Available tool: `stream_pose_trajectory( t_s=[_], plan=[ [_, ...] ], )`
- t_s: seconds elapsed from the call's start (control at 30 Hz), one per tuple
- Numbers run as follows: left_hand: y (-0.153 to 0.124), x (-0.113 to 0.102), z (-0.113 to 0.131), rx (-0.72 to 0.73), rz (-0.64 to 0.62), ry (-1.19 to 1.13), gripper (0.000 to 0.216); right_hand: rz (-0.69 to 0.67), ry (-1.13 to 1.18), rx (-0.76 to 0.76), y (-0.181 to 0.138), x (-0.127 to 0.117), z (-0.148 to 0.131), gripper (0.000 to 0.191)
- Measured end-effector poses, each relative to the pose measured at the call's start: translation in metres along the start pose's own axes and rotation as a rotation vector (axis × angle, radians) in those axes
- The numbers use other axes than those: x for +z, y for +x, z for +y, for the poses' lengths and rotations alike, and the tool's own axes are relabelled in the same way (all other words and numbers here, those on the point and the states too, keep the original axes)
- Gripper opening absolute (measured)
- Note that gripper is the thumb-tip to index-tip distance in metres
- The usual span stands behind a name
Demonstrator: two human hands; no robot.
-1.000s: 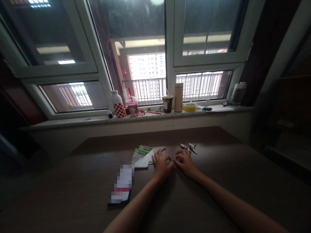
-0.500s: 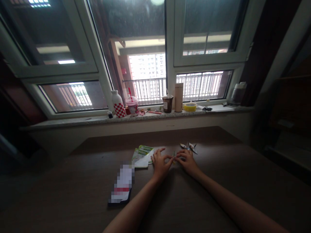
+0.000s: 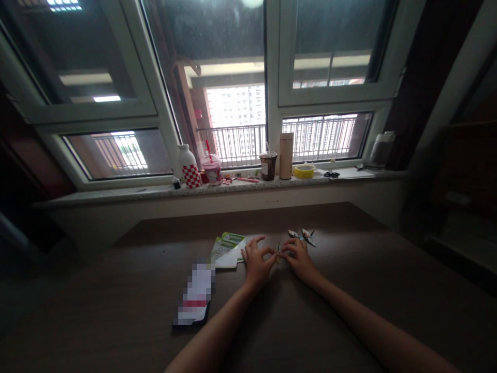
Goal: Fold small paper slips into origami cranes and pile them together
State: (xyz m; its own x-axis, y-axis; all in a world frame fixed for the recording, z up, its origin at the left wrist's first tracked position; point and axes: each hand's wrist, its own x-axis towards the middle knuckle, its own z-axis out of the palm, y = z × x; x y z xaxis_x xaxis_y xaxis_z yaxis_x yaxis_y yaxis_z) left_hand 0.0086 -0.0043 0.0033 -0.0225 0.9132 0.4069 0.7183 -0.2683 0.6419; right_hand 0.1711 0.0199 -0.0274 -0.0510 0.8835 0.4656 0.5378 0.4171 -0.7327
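Both hands meet over the dark brown table [image 3: 330,331], fingertips pinched on a small folded paper [image 3: 278,248] with greenish and yellowish parts. My left hand [image 3: 257,261] grips its left side between thumb and index finger, the other fingers raised. From the right, my right hand [image 3: 298,259] pinches the same paper; the fingers cover much of it. Just beyond the right hand lie folded paper figures [image 3: 308,237] with pointed tips, like paper cranes. Green and white printed paper sheets [image 3: 224,251], partly overlapping, lie against the left hand's outer side.
A phone [image 3: 196,298], its screen blurred out, lies left of my left forearm. Along the windowsill [image 3: 155,194] stand a checkered bottle [image 3: 189,168], a pink drink cup [image 3: 212,170], a brown drink cup [image 3: 267,167], a tan flask [image 3: 286,156], yellow tape [image 3: 304,172] and scissors [image 3: 331,175].
Almost nothing differs. The small paper between the fingertips seems very slightly shifted; both hands keep their place and grip.
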Motion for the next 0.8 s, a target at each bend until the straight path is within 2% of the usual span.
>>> stream_pose_trajectory(
  t_s=[0.33, 0.57, 0.8],
  plan=[
    [0.0004, -0.0008, -0.0008, -0.032, 0.019, 0.0, 0.006, 0.044, 0.008, 0.011, -0.0002, -0.0017, 0.0025, 0.016],
    [-0.0002, -0.0019, -0.0001, -0.027, 0.004, -0.016, 0.004, 0.016, -0.053, -0.04, -0.0031, -0.0053, -0.0018, 0.011],
    [0.0005, -0.0033, -0.0006, -0.023, 0.03, -0.023, 0.003, 0.042, -0.031, 0.035, 0.0002, -0.0023, 0.0039, 0.012]
  ],
)
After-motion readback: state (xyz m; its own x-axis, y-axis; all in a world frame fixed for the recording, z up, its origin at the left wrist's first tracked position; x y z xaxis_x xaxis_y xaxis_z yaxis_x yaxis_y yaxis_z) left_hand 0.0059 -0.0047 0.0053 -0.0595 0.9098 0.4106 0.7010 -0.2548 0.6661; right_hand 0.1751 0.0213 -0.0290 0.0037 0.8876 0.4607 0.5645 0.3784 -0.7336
